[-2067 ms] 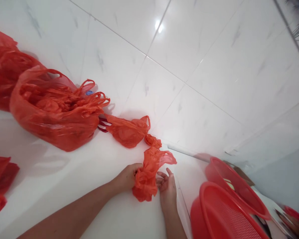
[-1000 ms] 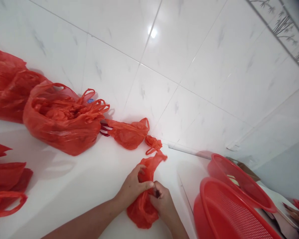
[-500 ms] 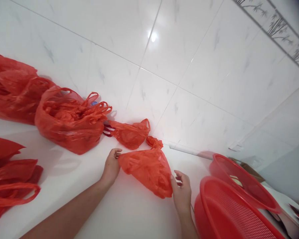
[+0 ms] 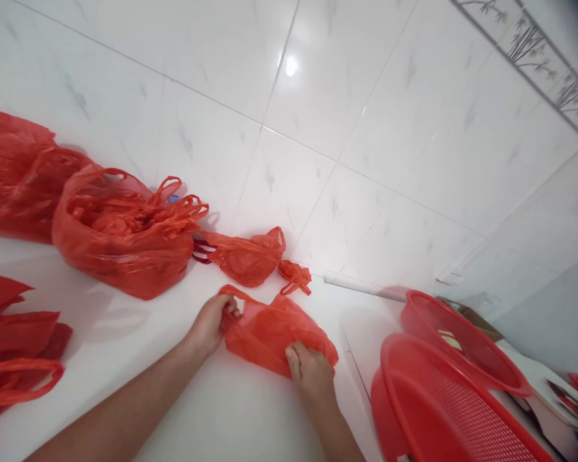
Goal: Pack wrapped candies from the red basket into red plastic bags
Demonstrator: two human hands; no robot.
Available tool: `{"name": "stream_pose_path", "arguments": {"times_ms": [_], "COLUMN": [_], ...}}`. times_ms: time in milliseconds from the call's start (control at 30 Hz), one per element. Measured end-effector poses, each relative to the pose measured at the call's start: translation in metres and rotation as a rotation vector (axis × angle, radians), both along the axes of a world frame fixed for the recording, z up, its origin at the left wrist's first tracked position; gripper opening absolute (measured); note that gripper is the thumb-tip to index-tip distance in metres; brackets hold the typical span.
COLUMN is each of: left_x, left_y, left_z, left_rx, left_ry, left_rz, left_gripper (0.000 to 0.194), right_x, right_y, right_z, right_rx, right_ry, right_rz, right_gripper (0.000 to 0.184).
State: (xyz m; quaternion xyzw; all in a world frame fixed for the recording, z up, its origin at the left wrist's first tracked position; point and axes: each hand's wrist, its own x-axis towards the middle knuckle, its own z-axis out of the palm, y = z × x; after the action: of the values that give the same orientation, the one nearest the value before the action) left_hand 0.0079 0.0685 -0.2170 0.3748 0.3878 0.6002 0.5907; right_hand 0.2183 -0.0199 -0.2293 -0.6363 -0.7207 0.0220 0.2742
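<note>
white tabletop, red bag between left grip and right grip

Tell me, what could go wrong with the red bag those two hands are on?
The red bag looks thin, so it might tear if the left hand pulls its loop hard against the right hand.

The left hand's grip is near the loop's end, so the loop could slip off its fingers.

The small crumpled bag lies close by and might get nudged.
</note>
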Motion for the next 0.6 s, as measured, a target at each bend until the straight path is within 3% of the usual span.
{"name": "stream_pose_path", "arguments": {"times_ms": [67,167,300,400,500,533,600], "left_x": [-0.010,-0.023,-0.040,-0.051,-0.042,-0.034,-0.012], "left_y": [0.006,0.002,-0.018,-0.043,-0.081,-0.095,-0.117], "left_z": [0.003,0.015,0.046,0.076,0.102,0.106,0.105], "left_rx": [-0.062,-0.098,-0.072,0.128,0.512,0.612,0.705], "left_ry": [-0.070,-0.103,-0.031,0.183,0.435,0.517,0.681], "left_rz": [0.072,0.102,0.014,0.058,0.236,0.196,-0.231], "left_gripper": [0.022,0.024,0.019,0.045,0.043,0.036,0.018], "right_x": [0.007,0.015,0.018,0.017,0.012,0.009,0.001], "right_y": [0.002,0.004,0.007,0.008,0.008,0.007,0.004], "right_z": [-0.002,-0.006,-0.009,-0.010,-0.009,-0.007,-0.003], "right_rx": [0.005,0.094,0.168,0.173,0.124,0.102,0.051], "right_ry": [-0.041,-0.027,0.009,0.026,0.038,0.029,-0.022], "right_rz": [-0.099,-0.195,-0.189,-0.158,-0.093,-0.065,-0.016], "right_gripper": [0.034,0.012,0.050,0.057,0.055,0.054,0.050]}}
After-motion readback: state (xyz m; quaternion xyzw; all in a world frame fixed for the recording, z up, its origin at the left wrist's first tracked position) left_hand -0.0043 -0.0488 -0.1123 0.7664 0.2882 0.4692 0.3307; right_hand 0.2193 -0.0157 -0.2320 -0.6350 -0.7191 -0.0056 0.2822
